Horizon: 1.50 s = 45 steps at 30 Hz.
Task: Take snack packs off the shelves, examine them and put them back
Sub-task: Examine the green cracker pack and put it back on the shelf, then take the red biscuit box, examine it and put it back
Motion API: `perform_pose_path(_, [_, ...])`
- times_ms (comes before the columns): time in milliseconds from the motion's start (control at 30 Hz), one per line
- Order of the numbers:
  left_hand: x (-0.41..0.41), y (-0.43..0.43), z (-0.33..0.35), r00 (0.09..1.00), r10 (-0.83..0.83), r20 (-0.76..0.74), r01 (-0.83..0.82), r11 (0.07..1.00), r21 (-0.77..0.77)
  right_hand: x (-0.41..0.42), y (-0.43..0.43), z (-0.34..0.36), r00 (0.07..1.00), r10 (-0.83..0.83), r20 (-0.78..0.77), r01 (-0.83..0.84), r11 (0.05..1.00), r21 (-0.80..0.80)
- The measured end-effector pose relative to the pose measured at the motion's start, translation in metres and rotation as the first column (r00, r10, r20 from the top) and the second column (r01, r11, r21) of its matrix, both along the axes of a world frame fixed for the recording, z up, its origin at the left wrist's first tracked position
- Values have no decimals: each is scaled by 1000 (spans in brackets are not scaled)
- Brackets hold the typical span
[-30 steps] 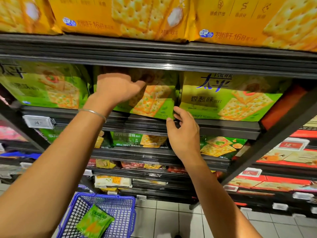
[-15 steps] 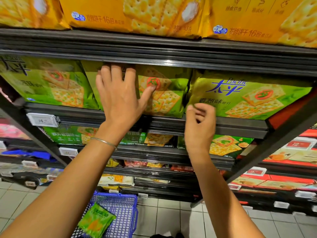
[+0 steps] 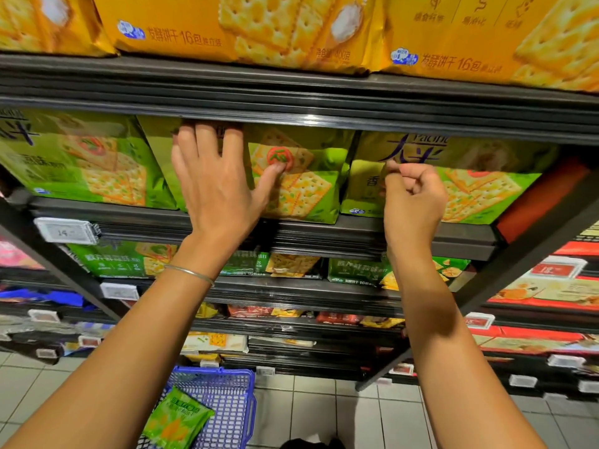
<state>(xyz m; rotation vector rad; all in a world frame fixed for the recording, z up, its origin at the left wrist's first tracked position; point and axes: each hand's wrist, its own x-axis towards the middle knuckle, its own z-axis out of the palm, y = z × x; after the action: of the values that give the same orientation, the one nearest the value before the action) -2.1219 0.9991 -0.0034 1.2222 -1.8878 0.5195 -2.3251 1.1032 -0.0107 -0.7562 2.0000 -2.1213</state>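
Note:
A green cracker pack point(image 3: 301, 186) stands on the middle shelf point(image 3: 356, 233) between two like packs. My left hand point(image 3: 217, 183) lies flat against its front, fingers straight up to the shelf above, thumb on the red logo. My right hand point(image 3: 411, 196) is in front of the neighbouring green pack point(image 3: 479, 186) with its fingers curled in; whether it pinches that pack's corner or holds nothing is not clear. A third green pack point(image 3: 74, 160) stands to the left.
Yellow cracker packs point(image 3: 259, 27) fill the shelf above. Darker green packs point(image 3: 353, 270) sit one shelf down, red boxes point(image 3: 557, 286) at the right. A blue basket point(image 3: 223, 406) on the tiled floor holds a small green snack bag point(image 3: 175, 419). A price tag point(image 3: 64, 230) hangs at left.
My left hand turned from gripping the pack's top to lying flat on its front. My right hand left the pack's lower corner, rose and curled its fingers. The pack now stands upright.

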Motion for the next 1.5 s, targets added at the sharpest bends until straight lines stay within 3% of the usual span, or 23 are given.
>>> perform_pose_path(300, [-4,-3,-5,999,-8,-52,8,1000,2,-15,8,-14,996,85,-13,-84,993,85])
perform_pose_path(600, [-16,28,-28,960,-171,-223,194,977,84,-19,17,-36,986,164,32,-167,981,103])
perform_pose_path(833, [-36,64,-68,880,-323,-349,386,914,127,-24,61,-50,989,111,97,-121,988,97])
perform_pose_path(1000, [-68,111,-103,771,-463,-437,593,773,228,-34,106,-64,972,-65,226,44,994,96])
perform_pose_path(1167, [-124,178,-112,589,-559,-583,808,426,407,-74,155,-76,904,-286,317,303,953,-4])
perform_pose_path(1233, [-150,198,-111,546,-570,-614,837,361,410,-102,171,-74,892,-352,285,376,926,-34])
perform_pose_path(1333, [-196,229,-102,504,-544,-670,863,325,386,-153,196,-69,900,-383,208,405,912,-72])
perform_pose_path(1500, [-278,273,-83,461,-452,-764,871,393,294,-246,231,-51,929,-343,141,366,910,-194])
